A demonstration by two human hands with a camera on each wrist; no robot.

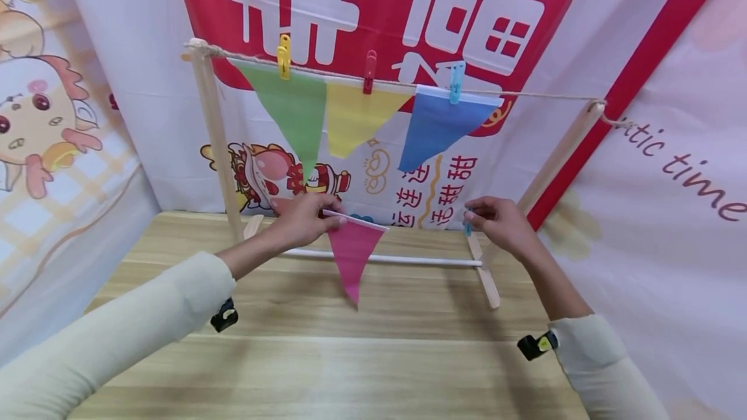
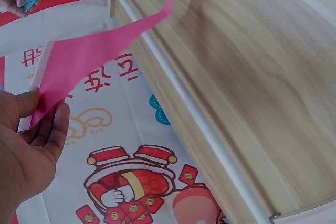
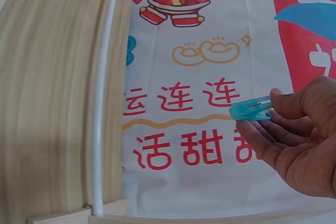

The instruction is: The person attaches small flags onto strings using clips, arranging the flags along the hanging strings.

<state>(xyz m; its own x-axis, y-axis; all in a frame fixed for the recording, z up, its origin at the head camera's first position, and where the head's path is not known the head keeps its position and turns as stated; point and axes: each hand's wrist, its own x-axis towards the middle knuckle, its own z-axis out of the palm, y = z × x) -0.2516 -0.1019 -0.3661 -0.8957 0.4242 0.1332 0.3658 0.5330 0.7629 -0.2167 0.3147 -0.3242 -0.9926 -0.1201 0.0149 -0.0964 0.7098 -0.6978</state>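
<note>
A pink triangular flag (image 1: 356,251) hangs point down from my left hand (image 1: 306,218), which pinches its white top edge at the left corner. In the left wrist view the thumb and fingers of that hand (image 2: 31,140) grip the white band. My right hand (image 1: 502,220) holds a light blue clothespin (image 3: 254,108) between thumb and fingers, near the right post. Above both hands, a twine line (image 1: 537,94) carries a green flag (image 1: 292,102), a yellow flag (image 1: 362,115) and a blue flag (image 1: 443,123), held by yellow (image 1: 283,57), red (image 1: 369,72) and blue (image 1: 456,81) clothespins.
Wooden posts stand at left (image 1: 213,135) and right (image 1: 563,151), with the twine tied at their tops. A white rod (image 1: 420,260) joins their feet low above the wooden table (image 1: 327,355). Behind hangs a printed cloth (image 1: 169,115) with red lettering and cartoon figures.
</note>
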